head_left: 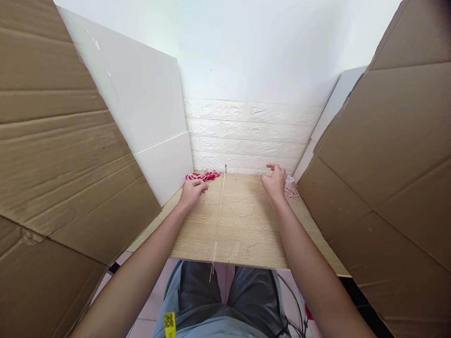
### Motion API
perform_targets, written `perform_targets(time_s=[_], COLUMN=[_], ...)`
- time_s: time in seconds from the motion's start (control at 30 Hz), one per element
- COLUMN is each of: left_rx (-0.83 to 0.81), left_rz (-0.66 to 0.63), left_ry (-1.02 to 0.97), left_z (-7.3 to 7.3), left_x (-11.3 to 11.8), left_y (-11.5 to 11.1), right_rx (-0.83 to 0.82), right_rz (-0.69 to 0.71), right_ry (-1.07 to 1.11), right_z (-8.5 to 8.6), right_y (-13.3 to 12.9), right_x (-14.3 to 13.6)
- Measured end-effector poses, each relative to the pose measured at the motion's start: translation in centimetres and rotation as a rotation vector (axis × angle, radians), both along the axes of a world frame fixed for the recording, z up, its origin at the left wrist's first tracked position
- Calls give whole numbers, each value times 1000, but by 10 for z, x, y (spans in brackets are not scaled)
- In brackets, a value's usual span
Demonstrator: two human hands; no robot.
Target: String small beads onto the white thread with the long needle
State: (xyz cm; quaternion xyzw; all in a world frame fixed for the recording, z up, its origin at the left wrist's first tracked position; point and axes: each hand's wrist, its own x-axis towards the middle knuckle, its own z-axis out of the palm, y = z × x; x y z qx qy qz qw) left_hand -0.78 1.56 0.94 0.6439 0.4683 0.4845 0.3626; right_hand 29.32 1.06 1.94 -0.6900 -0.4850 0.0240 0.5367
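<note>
My left hand (192, 193) is closed in a pinch left of a taut, thin pale cord (220, 206). My right hand (275, 182) is right of the cord, its thumb and forefinger drawn together and other fingers stretched out. A very fine tan thread (243, 203) curves loosely across the board between the hands and seems to end in both pinches, though it is hardly visible at the fingertips. The cord runs from a small dark nail (226, 167) at the back, and its loose ends hang over the front edge.
A bundle of red and white cord (207, 175) lies behind my left hand. Pink-white cord (292, 192) and a clear plastic piece (289, 179) lie right of my right hand. Cardboard panels (63, 131) flank the wooden board (253, 244); a white brick-patterned wall (253, 134) closes the back.
</note>
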Motion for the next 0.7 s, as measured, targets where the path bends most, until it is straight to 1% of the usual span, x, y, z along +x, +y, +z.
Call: perform_targets(time_s=[0.03,0.07,0.13,0.17,0.23,0.27,0.37,0.43,0.53,0.63,0.7], left_rx=[-32,-68,-133,-159,-204,-225,-276,-302,-335,-328,-309], left_rz=[-70,-135,-235,-269,-323,-345,-425,-501,-597,-628,-643], left_ry=[-18,-31,-43,-48,-63,-68,-44,3,65,92,116], left_z=[1,2,3,4,5,6,8,8,8,8,8], left_x=[1,2,4,4,4,4,4,5,5,6,6], left_y=[-1,-2,-5,-7,-10,-12,-16,-18,-21,-22,-22], right_rx=[13,-9,-144,-233,-365,-405,-446,-392,-341,-342,-345], right_rz=[122,263,533,656,860,941,1034,1038,1090,1202,1233], right_ry=[56,141,335,399,454,473,603,676,764,829,859], right_z=[1,3,6,6,4,2,-7,-13,-18,-18,-19], right_y=[-2,-4,-11,-15,-22,-26,-31,-32,-32,-35,-36], right_x=[-7,-15,-34,-44,-64,-73,-95,-104,-109,-109,-109])
